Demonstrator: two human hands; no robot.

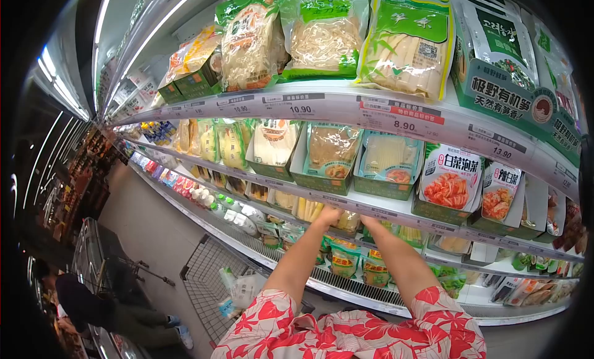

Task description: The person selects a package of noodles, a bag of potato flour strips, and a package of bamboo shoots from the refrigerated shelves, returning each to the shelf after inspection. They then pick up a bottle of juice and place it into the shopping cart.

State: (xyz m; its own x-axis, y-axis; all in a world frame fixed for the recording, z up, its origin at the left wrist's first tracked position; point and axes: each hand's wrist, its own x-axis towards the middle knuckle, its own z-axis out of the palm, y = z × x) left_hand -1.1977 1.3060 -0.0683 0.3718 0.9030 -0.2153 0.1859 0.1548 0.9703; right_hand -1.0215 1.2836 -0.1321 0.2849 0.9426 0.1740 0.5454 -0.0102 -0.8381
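Both my arms reach into a lower shelf of a refrigerated display. My left hand (pixel 330 215) is at the shelf opening, beside yellowish packets (pixel 308 209); its fingers are mostly hidden. My right hand (pixel 369 220) reaches under the shelf edge, its fingers out of sight. Between the two hands lies a clear packet (pixel 348 222); whether either hand grips it cannot be made out. Just above the hands, the shelf edge with price tags (pixel 396 212) crosses the view. Green-labelled bags (pixel 344 260) stand on the shelf below.
Packaged foods fill the upper shelves, with a kimchi pack (pixel 448 181) at right. A wire shopping cart (pixel 207 278) holding a few packets stands at lower left. Farther left are another person (pixel 124 309) and a second cart (pixel 93 254) on the grey floor (pixel 133 217).
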